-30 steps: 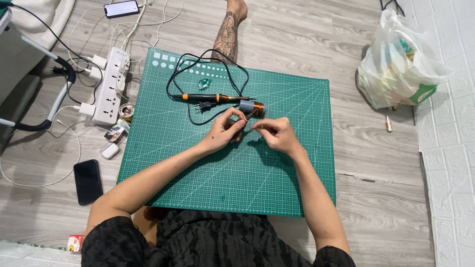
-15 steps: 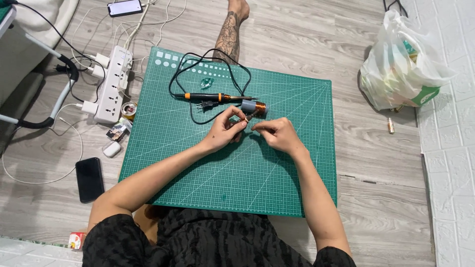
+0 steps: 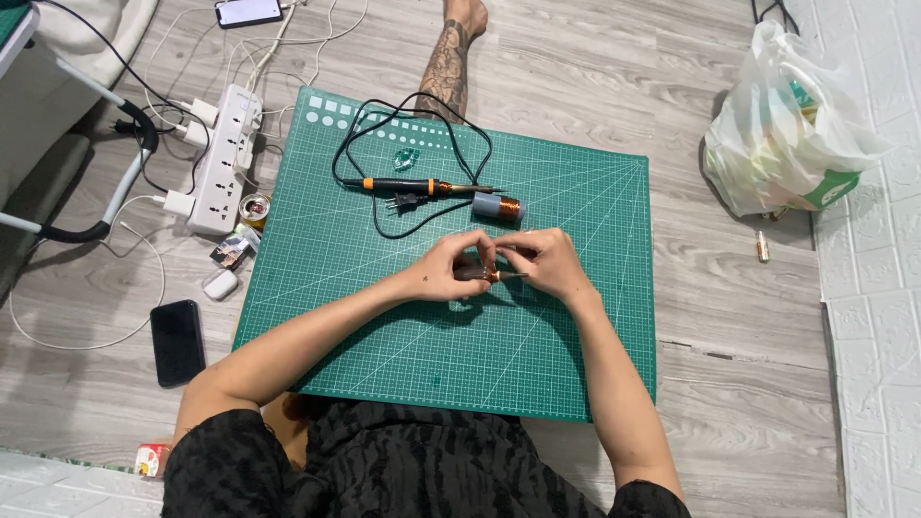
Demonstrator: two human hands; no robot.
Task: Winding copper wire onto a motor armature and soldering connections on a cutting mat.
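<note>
Scanning left to right: black phone (image 3: pixel 177 341) lies flat on the wood floor (image 3: pixel 748 317), far left, near side. Beyond it, a white earbud case (image 3: pixel 220 284), then a white power strip (image 3: pixel 224 158) with plugs and white cables, just off the left edge of the green cutting mat (image 3: pixel 384 317). A small solder reel (image 3: pixel 254 210) sits at the mat's left edge.

On the mat, far half: soldering iron (image 3: pixel 413 185), black and orange handle, tip pointing right, its black cord looped behind it. Just right of the tip, a spool of copper wire (image 3: pixel 498 206), lying on its side, apart from both hands.

Mid-mat: left hand (image 3: pixel 446 273) and right hand (image 3: pixel 547 267) meet over a small copper-wound part (image 3: pixel 487 275). Part sits between the two grips, raised slightly off the mat, on the near side of the spool. Left grip is closed, fingertips pinching the part's left end. Right grip is closed too, thumb and forefinger pinched at the part's right end, where a thin metal piece pokes out rightward. Cannot tell what that thin piece is. Fingers of both hands touch or nearly touch over the part.

Far right, off the mat: white plastic bag (image 3: pixel 787 125) on the floor against the white wall, and a small cylindrical item (image 3: pixel 763 246) on the near side of it.
</note>
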